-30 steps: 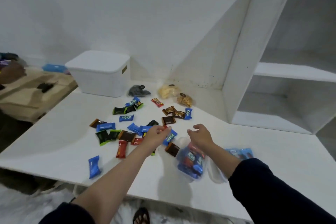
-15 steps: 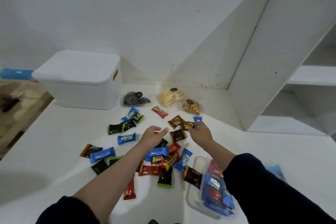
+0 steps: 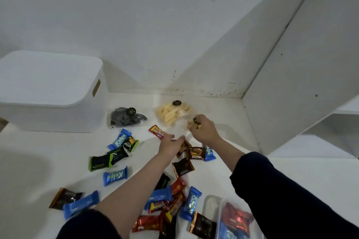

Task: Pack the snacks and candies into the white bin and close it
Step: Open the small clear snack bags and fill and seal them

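Both arms reach out over the white worktop [image 3: 223, 178], sleeves dark and pushed up past the wrists. The right hand [image 3: 204, 129] is closed round a small clear snack bag [image 3: 195, 123] with a dark tie at its top, fingers curled about it, just beside the bag of pale yellow sticks [image 3: 172, 113] near the back wall. The left hand [image 3: 171, 144] is stretched forward with fingers straight and holding nothing; its fingertips lie close to the red candy wrapper [image 3: 158, 132] — whether they touch it I cannot tell.

The white bin [image 3: 50, 91] stands at the back left of the worktop with its lid on, well apart from both hands. Beside it lies a clear bag of dark grey pieces [image 3: 125, 117].

Loose candies are strewn across the middle: blue Kalpa bars [image 3: 115, 176], green-edged black packets [image 3: 99, 162], and brown Nextar packets [image 3: 196, 153] just under the left wrist. Nearer the person, a heap of red, blue and black wrappers [image 3: 171, 207] sits between the forearms. At the lower right a clear plastic container [image 3: 211, 205] holds red and blue packets — partly hidden by the right sleeve.
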Tool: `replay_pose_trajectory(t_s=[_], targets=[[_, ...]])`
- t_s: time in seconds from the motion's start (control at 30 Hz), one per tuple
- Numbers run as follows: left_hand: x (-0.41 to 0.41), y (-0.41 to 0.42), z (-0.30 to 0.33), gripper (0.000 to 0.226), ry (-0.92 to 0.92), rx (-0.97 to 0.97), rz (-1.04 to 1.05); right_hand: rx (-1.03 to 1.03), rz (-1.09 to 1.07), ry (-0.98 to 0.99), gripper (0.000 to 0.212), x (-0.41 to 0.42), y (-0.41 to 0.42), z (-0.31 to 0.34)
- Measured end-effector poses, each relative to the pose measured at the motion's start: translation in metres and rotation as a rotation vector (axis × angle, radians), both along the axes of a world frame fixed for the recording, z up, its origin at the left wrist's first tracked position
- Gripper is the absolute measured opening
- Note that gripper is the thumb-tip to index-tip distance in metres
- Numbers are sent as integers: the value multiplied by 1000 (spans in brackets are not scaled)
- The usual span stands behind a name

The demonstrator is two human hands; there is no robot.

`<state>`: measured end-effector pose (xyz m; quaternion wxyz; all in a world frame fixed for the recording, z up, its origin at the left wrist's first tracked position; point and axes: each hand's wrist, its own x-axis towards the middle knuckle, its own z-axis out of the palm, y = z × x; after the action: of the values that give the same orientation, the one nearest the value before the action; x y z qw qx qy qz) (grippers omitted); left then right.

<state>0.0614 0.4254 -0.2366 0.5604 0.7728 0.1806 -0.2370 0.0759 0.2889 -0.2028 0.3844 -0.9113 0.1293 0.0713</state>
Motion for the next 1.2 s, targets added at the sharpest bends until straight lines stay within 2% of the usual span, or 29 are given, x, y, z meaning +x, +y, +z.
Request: replay_pose_trajectory(t_s=[0.07, 0.13, 0.23, 0.33, 0.47, 0.67, 0.77, 0.87, 1.0, 1.2], targets=[[10, -10, -7, 60, 43, -8, 33, -45, 40, 63, 64, 18, -3, -10], [19, -17, -15, 59, 62, -14, 49, -82, 58, 121, 66, 37, -6, -18], [30, -23, -26, 57, 84, -37, 104, -204, 105, 183, 59, 58, -10, -26], [39, -28, -33, 39, 73, -54, 116, -190, 108, 196, 52, 66, -17, -37], [44, -33, -30, 14, -7, -123, 182, -46, 17, 69, 43, 62, -23, -42], [39, -33, -1, 19, -168, -154, 217, -16, -51, -56, 29, 42, -33, -16], [31, -25, 23, 13, -278, -167, 224, 13, -49, -141, 26, 28, -33, 1], [19, -15, 52, 9, -372, -221, 252, 109, -70, -215, 22, 14, -27, 23], [3, -4, 93, 18, -485, -249, 296, 242, -18, -324, 16, -16, -16, 54], [-34, 13, 144, 18, -683, -174, 252, 358, -18, -543, 19, -66, -4, 89]])
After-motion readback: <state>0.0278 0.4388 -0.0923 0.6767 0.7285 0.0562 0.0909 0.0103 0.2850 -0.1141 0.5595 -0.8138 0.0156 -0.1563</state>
